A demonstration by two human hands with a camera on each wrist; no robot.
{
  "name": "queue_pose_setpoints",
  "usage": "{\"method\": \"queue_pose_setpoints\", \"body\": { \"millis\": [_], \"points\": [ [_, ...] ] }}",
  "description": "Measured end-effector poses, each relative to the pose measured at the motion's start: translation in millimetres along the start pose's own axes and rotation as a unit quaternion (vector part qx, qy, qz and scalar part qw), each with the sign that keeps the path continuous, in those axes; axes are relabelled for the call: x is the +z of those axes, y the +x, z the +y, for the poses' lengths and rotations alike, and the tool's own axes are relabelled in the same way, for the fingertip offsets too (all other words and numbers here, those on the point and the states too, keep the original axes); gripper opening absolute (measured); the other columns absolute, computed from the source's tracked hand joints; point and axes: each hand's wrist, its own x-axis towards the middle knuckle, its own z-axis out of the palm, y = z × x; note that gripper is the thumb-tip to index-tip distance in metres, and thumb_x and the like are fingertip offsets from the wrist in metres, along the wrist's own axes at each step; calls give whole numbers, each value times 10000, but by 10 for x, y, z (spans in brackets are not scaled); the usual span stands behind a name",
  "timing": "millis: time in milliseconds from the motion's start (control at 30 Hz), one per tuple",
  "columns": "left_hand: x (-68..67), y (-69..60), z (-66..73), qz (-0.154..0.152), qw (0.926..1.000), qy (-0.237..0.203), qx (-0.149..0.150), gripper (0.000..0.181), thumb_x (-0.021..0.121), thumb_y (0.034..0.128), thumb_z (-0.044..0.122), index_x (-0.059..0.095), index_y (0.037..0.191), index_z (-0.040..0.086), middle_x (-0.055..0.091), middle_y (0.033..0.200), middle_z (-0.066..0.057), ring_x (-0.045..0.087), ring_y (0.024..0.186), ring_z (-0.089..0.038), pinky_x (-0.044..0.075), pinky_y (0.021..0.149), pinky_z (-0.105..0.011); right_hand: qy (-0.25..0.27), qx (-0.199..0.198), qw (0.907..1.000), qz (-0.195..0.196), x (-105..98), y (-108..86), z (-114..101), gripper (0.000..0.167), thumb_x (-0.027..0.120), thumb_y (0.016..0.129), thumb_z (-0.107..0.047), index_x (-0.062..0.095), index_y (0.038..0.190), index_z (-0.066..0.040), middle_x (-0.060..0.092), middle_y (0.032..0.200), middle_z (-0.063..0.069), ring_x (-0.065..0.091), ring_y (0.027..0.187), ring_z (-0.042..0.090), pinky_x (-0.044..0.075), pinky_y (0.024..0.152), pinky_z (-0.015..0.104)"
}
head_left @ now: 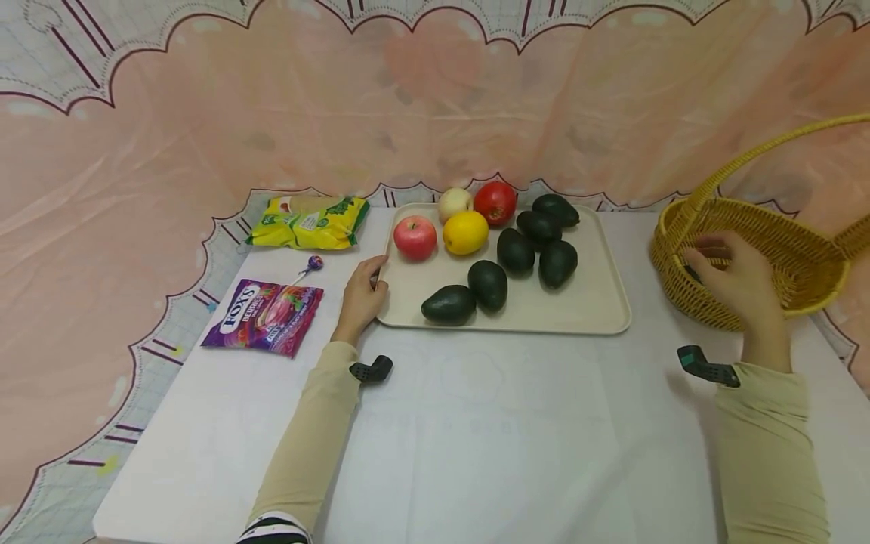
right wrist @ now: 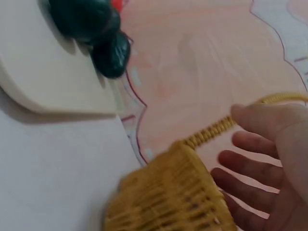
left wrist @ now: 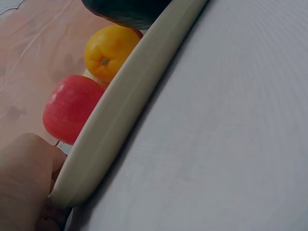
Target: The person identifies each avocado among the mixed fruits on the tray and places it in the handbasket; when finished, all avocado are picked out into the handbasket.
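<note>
My left hand (head_left: pixel 360 298) grips the left edge of a cream rectangular tray (head_left: pixel 544 321); in the left wrist view its fingers curl at the tray corner, partly hidden. The tray bears a pink-red apple (head_left: pixel 415 238), a yellow-orange citrus fruit (head_left: pixel 465 233), a pale round fruit (head_left: pixel 454 204), a red round fruit (head_left: pixel 495 202) and several dark green avocados (head_left: pixel 448 304). At the right, my right hand (head_left: pixel 737 279) hovers over the left rim of a yellow wicker basket (head_left: pixel 693 302). In the right wrist view its fingers (right wrist: pixel 250 166) are spread and loosely bent, with nothing between them.
Left of the tray lie a yellow-green packet (head_left: pixel 309 223), a lollipop (head_left: pixel 314 263) and a purple candy bag (head_left: pixel 263 317). The basket's tall handle (head_left: pixel 754 155) arches up at the right. A patterned pink cloth (head_left: pixel 306 113) hangs behind the white table (head_left: pixel 510 438).
</note>
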Motion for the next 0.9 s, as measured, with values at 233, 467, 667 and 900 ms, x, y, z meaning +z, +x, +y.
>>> {"method": "queue_pose_setpoints", "body": {
  "millis": [233, 467, 667, 900],
  "points": [
    [1, -5, 13, 120, 9998, -104, -100, 529, 498, 834, 10, 482, 1361, 46, 532, 1277, -183, 554, 1060, -285, 462, 891, -401, 335, -440, 9967, 600, 200, 15, -150, 431, 568, 905, -361, 556, 1181, -29, 467, 963, -238, 418, 868, -123, 343, 713, 65],
    [9, 5, 38, 484, 9984, 125, -252, 464, 547, 821, 40, 554, 1282, -10, 571, 1070, -167, 550, 881, -249, 460, 808, -333, 289, -818, 9957, 325, 428, 34, -274, 402, 556, 916, -344, 570, 1174, -35, 596, 1030, 74, 439, 803, -131, 350, 707, 66],
    [5, 0, 41, 545, 9978, 80, -363, 445, 553, 814, 51, 590, 1255, 4, 574, 1034, -160, 548, 858, -240, 444, 785, -310, 372, -1120, 9930, 73, 609, 51, -322, 398, 589, 908, -294, 551, 1171, 2, 618, 990, 194, 482, 771, -75, 351, 671, 32],
    [9, 1, 36, 523, 9978, 54, -395, 440, 551, 818, 58, 596, 1254, 16, 567, 1028, -151, 539, 852, -231, 434, 773, -299, 312, -912, 9947, -365, 808, 33, -429, 503, 562, 914, -371, 496, 1260, -13, 592, 1080, 198, 588, 952, 333, 434, 753, 233]
  ]
}}
